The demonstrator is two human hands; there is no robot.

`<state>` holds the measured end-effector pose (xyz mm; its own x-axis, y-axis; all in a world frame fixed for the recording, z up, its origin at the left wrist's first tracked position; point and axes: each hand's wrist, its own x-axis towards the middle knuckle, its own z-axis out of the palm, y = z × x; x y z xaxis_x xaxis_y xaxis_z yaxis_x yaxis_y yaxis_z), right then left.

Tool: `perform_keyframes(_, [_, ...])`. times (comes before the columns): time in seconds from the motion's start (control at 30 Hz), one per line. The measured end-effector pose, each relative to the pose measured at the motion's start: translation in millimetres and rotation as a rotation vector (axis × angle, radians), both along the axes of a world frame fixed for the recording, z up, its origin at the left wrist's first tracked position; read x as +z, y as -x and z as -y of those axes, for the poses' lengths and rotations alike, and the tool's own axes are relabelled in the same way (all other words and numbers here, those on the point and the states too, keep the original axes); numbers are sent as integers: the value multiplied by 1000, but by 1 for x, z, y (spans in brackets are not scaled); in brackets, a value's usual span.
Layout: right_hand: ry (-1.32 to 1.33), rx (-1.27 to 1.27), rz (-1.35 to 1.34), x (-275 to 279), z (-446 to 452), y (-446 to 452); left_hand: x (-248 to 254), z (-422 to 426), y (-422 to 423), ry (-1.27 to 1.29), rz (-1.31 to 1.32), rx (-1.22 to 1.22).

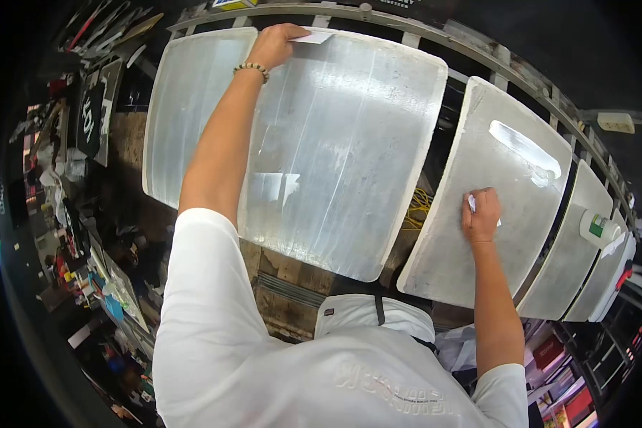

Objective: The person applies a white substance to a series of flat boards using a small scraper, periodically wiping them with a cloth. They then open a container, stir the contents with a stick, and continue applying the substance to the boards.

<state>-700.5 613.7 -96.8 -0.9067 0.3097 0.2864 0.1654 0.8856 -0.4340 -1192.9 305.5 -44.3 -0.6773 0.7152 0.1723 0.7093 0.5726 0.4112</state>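
My left hand [273, 44], with a beaded bracelet at the wrist, grips a flat white card [314, 37] at the top edge of a large pale board [335, 150]. The board has thin streaks and a wet-looking sheen. My right hand [482, 214] is closed around a crumpled white piece [471, 203] over the grey board [449, 250] to the right. On that board, above my right hand, lies a glossy white smear [524, 152].
A narrower pale board [196, 107] lies at the left. Further right, a white tub with a green label [596, 228] stands on another board. A metal rail [471, 50] runs behind. Yellow cord [419, 207] shows between boards. Cluttered shelves fill the left side.
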Motion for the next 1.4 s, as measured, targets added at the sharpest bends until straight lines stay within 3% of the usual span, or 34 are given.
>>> perform_keyframes(0.2, [31, 0, 4, 1, 0, -1, -15, 40, -36, 17, 13, -57])
perform_keyframes(0.33, [27, 0, 27, -2, -2, -4, -14, 127, -179, 18, -36, -75])
perform_keyframes(0.47, [10, -28, 52, 2, 3, -6, 18, 194, -344, 98, 192, 143])
perform_keyframes(0.6, [19, -52, 64, 7, 4, -3, 40, 214, -375, 207, 371, 164])
perform_keyframes(0.73, [60, -10, -1, 6, 2, -6, 66, 64, -326, 87, 153, 4])
perform_keyframes(0.87, [92, 39, -95, 2, -1, -10, 39, -153, -319, -156, 1, -210])
perform_keyframes(0.93, [143, 93, -189, 0, -2, -14, 29, -256, -322, -135, -19, -363])
perform_keyframes(1.07, [209, 128, -297, -2, -8, -16, 21, -397, -342, 17, -115, -436])
perform_keyframes(1.13, [285, 186, -452, 15, -7, -21, 5, -418, -359, 96, -162, -422])
perform_keyframes(1.2, [324, 207, -416, 23, -1, -32, -8, -405, -375, 44, -170, -344])
perform_keyframes(1.3, [367, 222, -354, 22, 5, -61, -16, -366, -367, -113, -52, -467])
perform_keyframes(1.33, [376, 229, -311, 18, 9, -68, 7, -364, -359, -114, -59, -463])
perform_keyframes(1.4, [396, 198, -280, 16, 21, -80, 72, -356, -342, -71, 538, -125])
